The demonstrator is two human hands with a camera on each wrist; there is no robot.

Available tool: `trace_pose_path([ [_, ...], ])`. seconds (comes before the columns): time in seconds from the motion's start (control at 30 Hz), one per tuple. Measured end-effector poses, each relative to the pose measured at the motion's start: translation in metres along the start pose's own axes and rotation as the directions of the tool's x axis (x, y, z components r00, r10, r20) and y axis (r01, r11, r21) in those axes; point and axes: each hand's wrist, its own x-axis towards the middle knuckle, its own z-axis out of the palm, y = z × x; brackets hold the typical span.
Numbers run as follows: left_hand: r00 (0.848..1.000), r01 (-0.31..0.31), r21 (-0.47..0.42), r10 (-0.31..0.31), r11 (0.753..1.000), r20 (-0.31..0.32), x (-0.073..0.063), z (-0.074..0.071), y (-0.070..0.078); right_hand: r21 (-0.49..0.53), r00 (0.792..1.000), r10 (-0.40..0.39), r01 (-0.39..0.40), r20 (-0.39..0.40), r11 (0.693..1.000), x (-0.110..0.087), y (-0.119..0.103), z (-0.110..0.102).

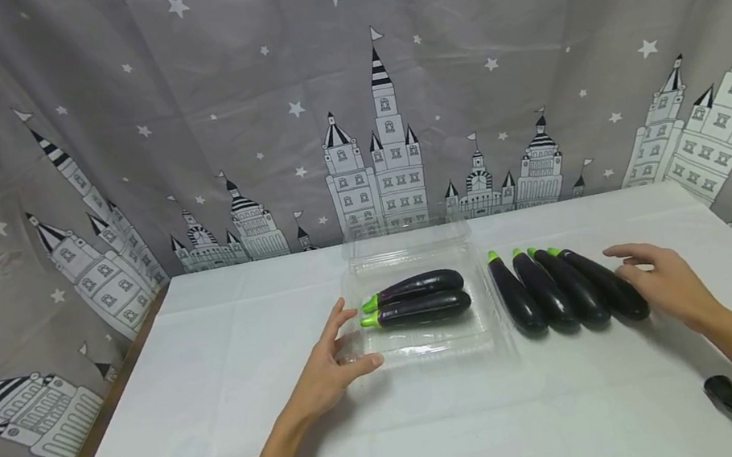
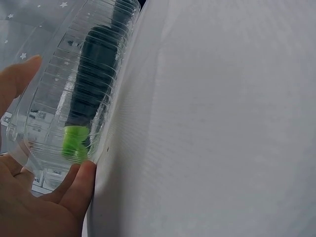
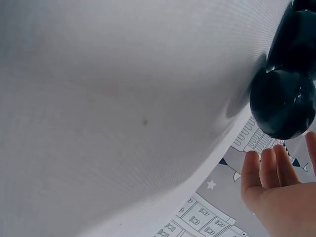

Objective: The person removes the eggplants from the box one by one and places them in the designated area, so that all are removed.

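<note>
Seen from the clear container (image 1: 422, 338), the widest way for a hand is at six o'clock, over the bare white table (image 1: 445, 427). Ten o'clock is also free. At twelve o'clock the opened lid (image 1: 405, 239) and, behind it, the grey curtain (image 1: 337, 62) stand in the way. At three o'clock four eggplants (image 1: 545, 293) form a barrier, with at most a thin gap before it. The left hand (image 1: 325, 370) occupies eight o'clock. Inside, two eggplants (image 1: 424, 308) leave a strip of floor at their six o'clock.
</note>
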Motion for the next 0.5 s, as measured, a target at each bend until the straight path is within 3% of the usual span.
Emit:
trace_pose_path([
  [0.17,1.000,0.002,-0.001,-0.002,1.000,0.001,-0.0005,0.0010,0.0012,0.013,1.000,0.004,-0.004,-0.015,1.000,-0.0018,-0.0019,0.0004],
  [0.5,1.000,0.003,0.000,-0.003,1.000,0.001,-0.0004,0.0008,0.0021,0.035,0.992,-0.082,0.086,-0.093,0.996,-0.0060,-0.0082,-0.0055],
])
